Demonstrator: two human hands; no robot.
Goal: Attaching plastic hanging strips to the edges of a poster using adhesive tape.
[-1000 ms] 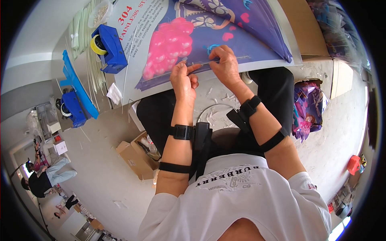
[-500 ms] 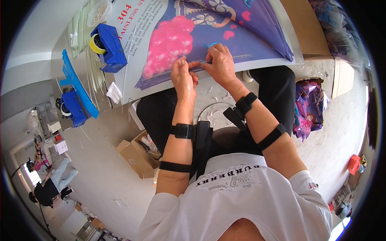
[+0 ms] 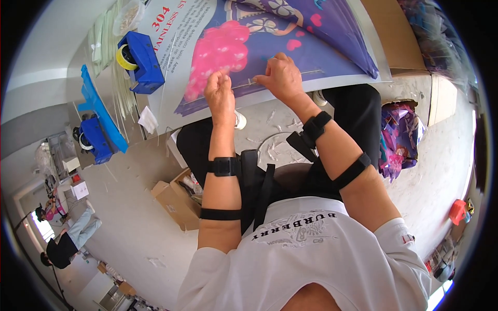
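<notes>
A purple printed plastic sheet with pink balloon and heart pictures lies on the white printed board in front of me. Along its near edge runs a thin pale stick. My right hand is over this edge, fingers curled and thumb reaching left beside the stick; whatever its fingertips pinch is too small to name. My left hand hovers at the pink balloon picture, left of the right hand. Its fingers are bent with the tips close together, and what they hold, if anything, cannot be made out.
Left of the sheet stands a blue tape dispenser with yellow tape; a second blue dispenser is farther left. Pale sticks lie beyond. On the floor are a cardboard box and a bin of purple scraps.
My left hand has moved left, away from my right hand, so their fingertips are now apart. My right hand has shifted only slightly left. The sheet stays in place.
</notes>
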